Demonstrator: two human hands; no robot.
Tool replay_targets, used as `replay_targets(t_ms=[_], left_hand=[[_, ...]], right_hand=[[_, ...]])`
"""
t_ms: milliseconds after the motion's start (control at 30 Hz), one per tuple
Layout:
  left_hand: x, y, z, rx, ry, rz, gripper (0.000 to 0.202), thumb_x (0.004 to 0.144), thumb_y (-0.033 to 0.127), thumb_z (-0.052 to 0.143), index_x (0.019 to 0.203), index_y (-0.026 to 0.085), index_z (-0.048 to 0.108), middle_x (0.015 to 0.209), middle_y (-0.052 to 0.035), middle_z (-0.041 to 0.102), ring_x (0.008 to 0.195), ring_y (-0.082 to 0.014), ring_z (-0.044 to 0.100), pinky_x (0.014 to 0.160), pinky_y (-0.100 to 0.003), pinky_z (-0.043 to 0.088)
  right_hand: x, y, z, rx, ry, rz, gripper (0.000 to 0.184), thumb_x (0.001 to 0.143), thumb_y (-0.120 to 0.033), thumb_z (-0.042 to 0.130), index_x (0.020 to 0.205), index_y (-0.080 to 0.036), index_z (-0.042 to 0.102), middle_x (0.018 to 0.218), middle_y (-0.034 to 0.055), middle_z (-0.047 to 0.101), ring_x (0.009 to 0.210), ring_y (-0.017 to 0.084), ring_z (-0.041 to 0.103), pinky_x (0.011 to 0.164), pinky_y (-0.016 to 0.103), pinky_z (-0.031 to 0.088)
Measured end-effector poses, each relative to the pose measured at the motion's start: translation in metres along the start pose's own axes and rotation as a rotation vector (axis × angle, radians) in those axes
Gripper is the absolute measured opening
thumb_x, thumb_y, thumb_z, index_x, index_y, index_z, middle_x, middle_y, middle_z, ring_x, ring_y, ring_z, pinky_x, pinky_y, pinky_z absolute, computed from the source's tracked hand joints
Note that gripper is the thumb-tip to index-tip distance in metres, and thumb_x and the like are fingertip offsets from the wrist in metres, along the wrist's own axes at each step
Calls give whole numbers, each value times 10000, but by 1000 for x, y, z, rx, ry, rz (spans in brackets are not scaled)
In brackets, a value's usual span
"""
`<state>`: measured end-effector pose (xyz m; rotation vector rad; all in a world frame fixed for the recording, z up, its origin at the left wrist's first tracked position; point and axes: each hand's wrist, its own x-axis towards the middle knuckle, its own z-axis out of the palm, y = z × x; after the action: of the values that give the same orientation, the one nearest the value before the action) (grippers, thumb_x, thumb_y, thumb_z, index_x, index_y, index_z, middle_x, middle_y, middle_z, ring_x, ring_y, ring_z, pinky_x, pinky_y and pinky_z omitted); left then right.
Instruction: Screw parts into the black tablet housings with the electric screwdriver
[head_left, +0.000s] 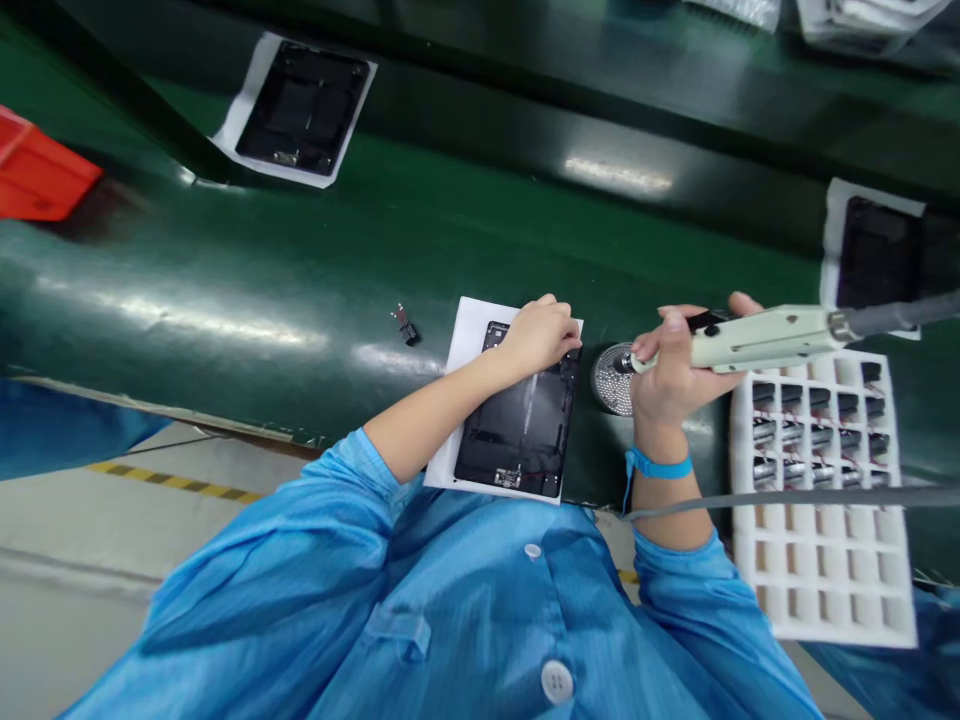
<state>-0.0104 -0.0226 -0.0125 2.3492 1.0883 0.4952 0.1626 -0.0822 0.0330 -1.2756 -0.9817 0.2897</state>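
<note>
A black tablet housing (517, 430) lies on a white sheet (454, 445) at the bench's front edge, a small circuit board (508, 478) at its near end. My left hand (536, 335) rests over the housing's far right corner, fingers curled together; whatever they pinch is hidden. In my right hand (671, 370) is a pale green electric screwdriver (765, 338), held sideways with its cable leading off to the right. The screwdriver's tip is over a round, perforated metal screw dish (613, 380) just right of the housing; contact cannot be made out.
A white foam tray (825, 625) with several small motor-like parts stands at right. Other housings on sheets lie at back left (304, 105) and far right (877, 255). A small black part (406, 327) lies left of the sheet. A red bin (41, 170) sits far left.
</note>
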Motion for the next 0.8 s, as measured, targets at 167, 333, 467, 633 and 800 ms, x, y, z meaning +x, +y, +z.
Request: replay_targets(t_ms=[167,333,467,633,800], left_hand=[[2,0,0,5,1,3,166,1121,262,837,1015,192,943,942,-121,751,1012,-319,640,853,-461,473],[2,2,0,-19,0,22,172,1123,259,813,1032,188,940,968,-128,756,1040,-331,651,878,-469,471],[3,1,0,-30,3,37,184,1132,256,789,1045,193,937,980,-127,760,1062,-335,657,893,-467,469],[3,3,-1,-40,-11,23,179,1128,233,783,1065,175,940,1005,-141,773,1090,-347,667,913,-476,483],[3,7,-6,-8,-28,10,227,1141,217,729,1112,177,950,1013,-138,781,1106,-345,675,914,-462,485]], right_hand=[[-3,14,31,39,-53,-49,620,1027,-737,783,1431,-341,529,1092,-8,708,508,79,493,487,318,537],[-7,31,36,103,-54,-44,627,1012,-694,818,1435,-343,516,1075,-27,698,494,65,483,480,299,513],[-6,32,35,57,-54,-38,605,1026,-684,787,1440,-340,510,1059,-38,701,488,70,482,478,303,518],[-10,28,34,-25,-88,-31,538,1080,-659,751,1444,-327,533,1051,-20,711,537,76,494,528,313,590],[-16,27,37,93,-92,-26,648,1002,-733,879,1405,-309,601,992,-50,690,517,61,487,531,299,590]])
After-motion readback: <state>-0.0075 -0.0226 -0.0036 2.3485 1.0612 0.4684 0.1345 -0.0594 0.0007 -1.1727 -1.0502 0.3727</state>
